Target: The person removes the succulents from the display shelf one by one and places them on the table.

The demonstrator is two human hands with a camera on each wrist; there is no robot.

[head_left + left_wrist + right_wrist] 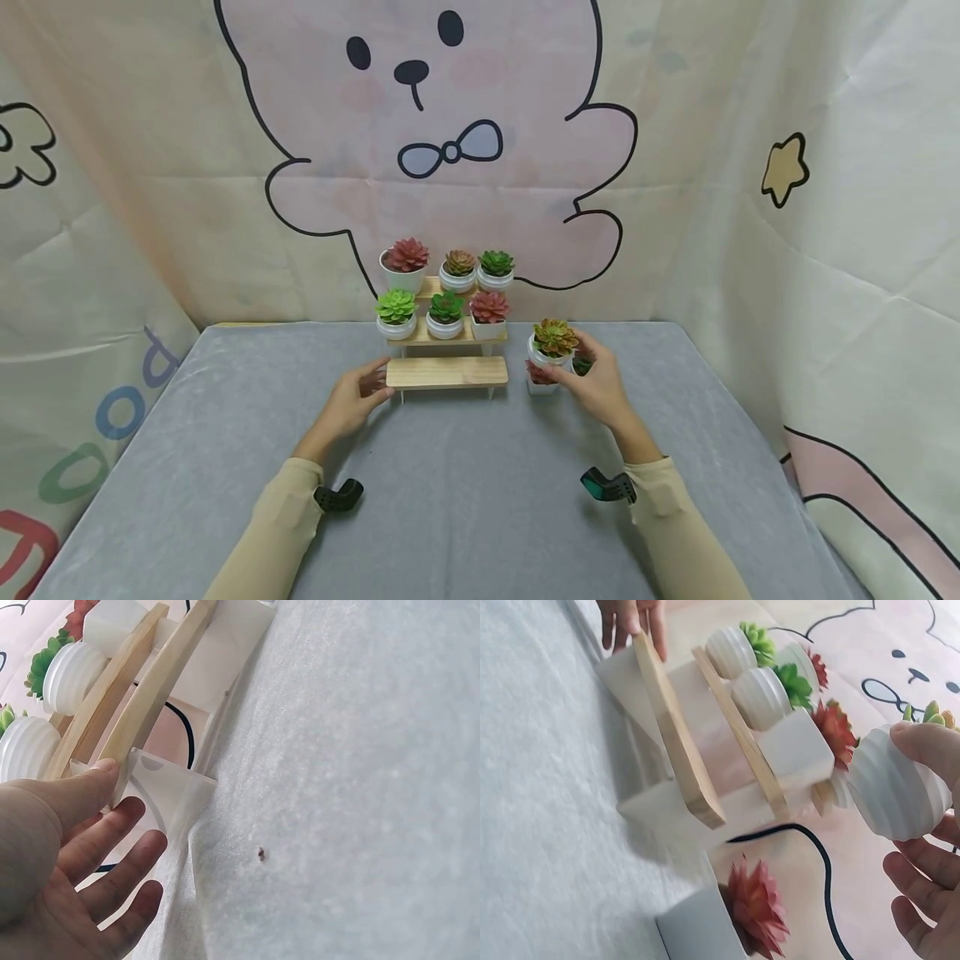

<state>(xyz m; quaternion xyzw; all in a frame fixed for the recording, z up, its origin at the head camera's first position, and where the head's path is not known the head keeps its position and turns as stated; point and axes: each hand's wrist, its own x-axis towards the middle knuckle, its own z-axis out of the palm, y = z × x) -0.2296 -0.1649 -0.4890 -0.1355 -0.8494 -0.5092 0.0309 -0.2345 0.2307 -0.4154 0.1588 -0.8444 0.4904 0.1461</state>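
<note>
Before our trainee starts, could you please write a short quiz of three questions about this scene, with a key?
1. Count: how many potted succulents stand on the three-tier stand?
2. True or false: the left hand touches the lowest board at its left end.
3. Choose: what does the right hand hold?
A. a square-sided pot
B. a round ribbed pot
C. the bare board

Key:
1. Six: three on the top tier, three on the middle.
2. True.
3. B.
</note>
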